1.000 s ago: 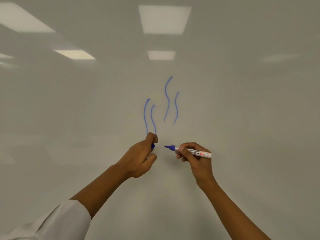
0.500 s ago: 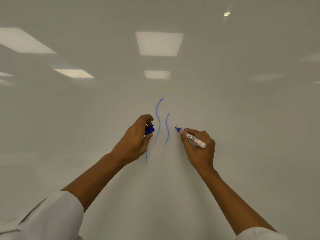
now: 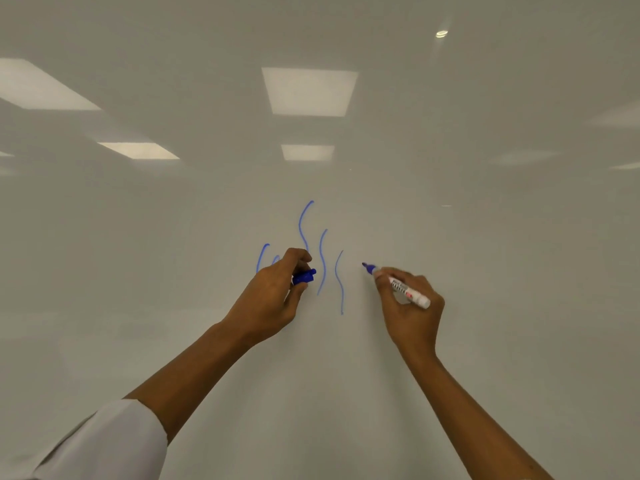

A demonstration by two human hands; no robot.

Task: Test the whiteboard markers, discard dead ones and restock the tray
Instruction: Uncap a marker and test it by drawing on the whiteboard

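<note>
A white-barrelled marker (image 3: 401, 285) with a blue tip is gripped by the right hand (image 3: 410, 304), the fingers curled round the barrel in a writing hold. The tip is pointed up and to the left, at or just off the whiteboard (image 3: 519, 271); contact cannot be told. A printed label runs along the barrel: the word "MARKER" can be made out in dark capitals, with a small red patch beside it, while the smaller line of print above is too blurred to be read.

A blue cap (image 3: 304, 276) is pinched between the thumb and curled fingers of the left hand (image 3: 273, 296), which is held close to the board. A white sleeve (image 3: 104, 445) is seen on the left forearm.

Five wavy blue strokes (image 3: 322, 261) are drawn on the board between and above the hands; the two on the left are partly hidden by the left hand, and the one on the right, nearest the marker tip, is fainter than the others. Ceiling light panels (image 3: 308, 91) are reflected in the glossy surface.
</note>
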